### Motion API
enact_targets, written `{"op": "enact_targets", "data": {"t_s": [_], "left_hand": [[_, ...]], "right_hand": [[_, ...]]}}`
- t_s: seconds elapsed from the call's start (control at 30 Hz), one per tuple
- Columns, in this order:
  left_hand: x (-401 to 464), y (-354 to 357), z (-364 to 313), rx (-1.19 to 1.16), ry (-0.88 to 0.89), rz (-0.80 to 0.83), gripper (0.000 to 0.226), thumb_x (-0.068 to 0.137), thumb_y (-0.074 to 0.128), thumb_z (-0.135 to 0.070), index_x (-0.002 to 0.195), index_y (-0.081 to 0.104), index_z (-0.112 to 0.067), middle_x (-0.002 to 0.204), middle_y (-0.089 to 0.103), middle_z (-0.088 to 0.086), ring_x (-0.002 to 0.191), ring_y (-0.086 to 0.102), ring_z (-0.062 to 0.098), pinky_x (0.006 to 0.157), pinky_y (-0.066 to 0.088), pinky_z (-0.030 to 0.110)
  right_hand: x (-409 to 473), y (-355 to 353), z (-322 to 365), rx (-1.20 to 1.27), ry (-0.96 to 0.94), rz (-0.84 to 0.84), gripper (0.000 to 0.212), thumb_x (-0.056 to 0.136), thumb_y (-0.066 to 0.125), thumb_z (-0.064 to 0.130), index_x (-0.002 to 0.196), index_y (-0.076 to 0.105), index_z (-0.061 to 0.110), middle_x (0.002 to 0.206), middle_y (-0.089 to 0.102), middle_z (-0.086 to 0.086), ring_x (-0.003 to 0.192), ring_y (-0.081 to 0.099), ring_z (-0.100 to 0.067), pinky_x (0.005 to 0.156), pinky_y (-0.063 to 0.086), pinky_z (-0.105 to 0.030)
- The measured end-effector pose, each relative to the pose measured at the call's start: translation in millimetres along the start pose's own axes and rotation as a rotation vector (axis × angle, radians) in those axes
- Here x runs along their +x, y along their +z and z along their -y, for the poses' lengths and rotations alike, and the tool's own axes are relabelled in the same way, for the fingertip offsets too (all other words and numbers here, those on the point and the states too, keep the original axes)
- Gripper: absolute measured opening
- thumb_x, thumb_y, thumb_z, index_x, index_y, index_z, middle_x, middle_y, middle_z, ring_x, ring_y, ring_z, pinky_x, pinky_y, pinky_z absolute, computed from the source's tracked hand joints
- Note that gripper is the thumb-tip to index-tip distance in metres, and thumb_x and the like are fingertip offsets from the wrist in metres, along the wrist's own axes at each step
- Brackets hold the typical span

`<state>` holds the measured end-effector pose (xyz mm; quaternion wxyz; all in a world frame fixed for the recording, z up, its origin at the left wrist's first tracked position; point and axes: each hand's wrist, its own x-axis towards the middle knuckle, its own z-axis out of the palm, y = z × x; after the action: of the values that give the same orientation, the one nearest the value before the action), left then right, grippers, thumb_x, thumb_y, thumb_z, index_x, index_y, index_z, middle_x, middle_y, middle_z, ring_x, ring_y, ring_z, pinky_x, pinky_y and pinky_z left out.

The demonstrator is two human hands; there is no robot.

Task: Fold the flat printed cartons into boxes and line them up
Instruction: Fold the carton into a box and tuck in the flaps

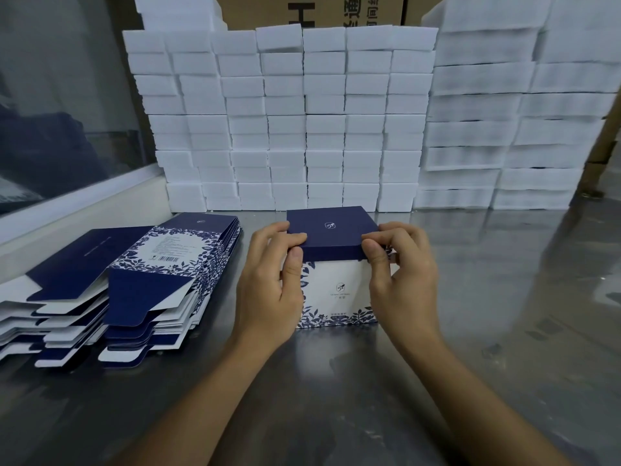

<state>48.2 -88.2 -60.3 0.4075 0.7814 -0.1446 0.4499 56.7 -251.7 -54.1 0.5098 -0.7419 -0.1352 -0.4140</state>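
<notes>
A folded box (337,287) stands upright on the steel table in front of me, white with blue leaf print and a navy top lid (331,227). My left hand (272,284) grips the box's left side, thumb on the lid's front edge. My right hand (400,274) grips the right side, thumb and fingers pinching the lid's front corner. To the left lies a pile of flat printed cartons (161,274), navy and floral, fanned out with their flaps toward me.
A wall of stacked white foam blocks (289,129) runs across the back of the table, with taller stacks (504,112) at the right. A brown shipping carton (312,8) sits behind. A glass partition (67,112) borders the left. Bare steel table (504,297) lies to the right.
</notes>
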Motion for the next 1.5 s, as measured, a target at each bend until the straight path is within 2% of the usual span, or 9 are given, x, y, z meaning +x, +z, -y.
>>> {"op": "enact_targets", "data": {"t_s": [0.2,0.43,0.67,0.73,0.9,1.1,1.23,1.4,1.5], "left_hand": [[-1.3,1.1,-0.1,0.001,-0.006,-0.014,0.028,0.098,0.045,-0.021,0.111,0.067,-0.008,0.124,0.056,0.008,0.111,0.051,0.005,0.082,0.036,0.001],[-2.6,-4.4,6.4,0.02,-0.057,-0.016,0.032,0.098,0.047,-0.021,0.124,0.063,-0.012,0.135,0.056,-0.001,0.123,0.049,0.004,0.09,0.034,0.001],[-3.3,-4.6,9.4,0.034,-0.064,-0.042,0.027,0.1,0.054,-0.014,0.124,0.065,-0.013,0.138,0.056,-0.002,0.124,0.051,0.005,0.09,0.055,0.039],[-3.3,-4.0,9.6,0.041,-0.061,-0.044,0.027,0.099,0.055,-0.014,0.125,0.065,-0.014,0.138,0.056,-0.003,0.123,0.052,0.006,0.083,0.056,0.045],[-8.2,1.9,7.8,0.04,-0.072,0.014,0.037,0.1,0.053,-0.018,0.137,0.056,-0.021,0.149,0.046,-0.007,0.125,0.044,-0.006,0.087,0.056,0.04],[-12.3,2.9,12.8,0.034,-0.059,0.129,0.053,0.102,0.044,-0.027,0.148,0.028,-0.05,0.154,0.037,-0.017,0.133,0.044,0.0,0.099,0.047,0.025],[-16.1,9.3,18.2,-0.001,-0.222,0.238,0.068,0.094,0.043,-0.04,0.147,0.003,-0.059,0.145,0.036,-0.03,0.125,0.054,0.008,0.1,0.047,0.035],[-0.7,-6.2,65.8,0.354,-0.371,0.457,0.03,0.096,0.055,-0.035,0.124,0.057,-0.027,0.118,0.065,-0.001,0.108,0.062,0.021,0.095,0.047,0.036],[8.8,-12.9,81.1,0.486,-0.389,0.472,0.014,0.094,0.055,-0.03,0.101,0.065,-0.022,0.1,0.059,-0.003,0.096,0.06,0.022,0.089,0.044,0.035]], "right_hand": [[0.3,-2.7,-0.6,0.021,-0.001,-0.005,0.007,0.094,0.066,0.006,0.093,0.072,0.011,0.104,0.061,-0.002,0.089,0.06,0.0,0.078,0.042,-0.008],[-5.1,-4.5,-6.2,0.147,0.158,0.023,0.03,0.099,0.062,0.017,0.092,0.064,0.046,0.085,0.071,0.018,0.073,0.067,-0.01,0.062,0.052,-0.017],[-12.3,-1.1,-2.5,0.052,0.056,0.076,0.036,0.104,0.05,0.023,0.132,0.054,0.044,0.102,0.068,0.014,0.087,0.066,-0.005,0.07,0.055,-0.02],[-13.1,0.2,-2.4,-0.054,-0.031,0.102,0.035,0.102,0.056,0.021,0.135,0.059,0.031,0.118,0.062,0.004,0.094,0.065,-0.008,0.073,0.059,-0.033],[-25.6,20.9,7.2,-0.372,-0.254,0.149,0.052,0.09,0.071,0.017,0.14,0.058,0.015,0.154,0.038,-0.016,0.136,0.044,-0.035,0.103,0.048,-0.048],[-28.9,30.6,4.9,-0.515,-0.141,0.277,0.067,0.092,0.063,0.044,0.153,0.036,0.033,0.161,0.029,-0.001,0.137,0.042,-0.038,0.1,0.045,-0.055],[-19.8,43.2,-4.2,-0.546,-0.109,0.277,0.072,0.091,0.062,0.052,0.153,0.032,0.032,0.162,0.022,0.001,0.128,0.044,-0.035,0.092,0.049,-0.053],[6.3,73.6,-29.0,-0.551,-0.093,0.299,0.08,0.088,0.068,0.055,0.154,0.029,0.033,0.163,0.015,0.003,0.13,0.038,-0.039,0.09,0.051,-0.053],[18.6,95.5,-47.6,-0.534,-0.113,0.285,0.081,0.087,0.068,0.055,0.155,0.03,0.031,0.164,0.016,0.003,0.129,0.038,-0.043,0.088,0.052,-0.055]]}}
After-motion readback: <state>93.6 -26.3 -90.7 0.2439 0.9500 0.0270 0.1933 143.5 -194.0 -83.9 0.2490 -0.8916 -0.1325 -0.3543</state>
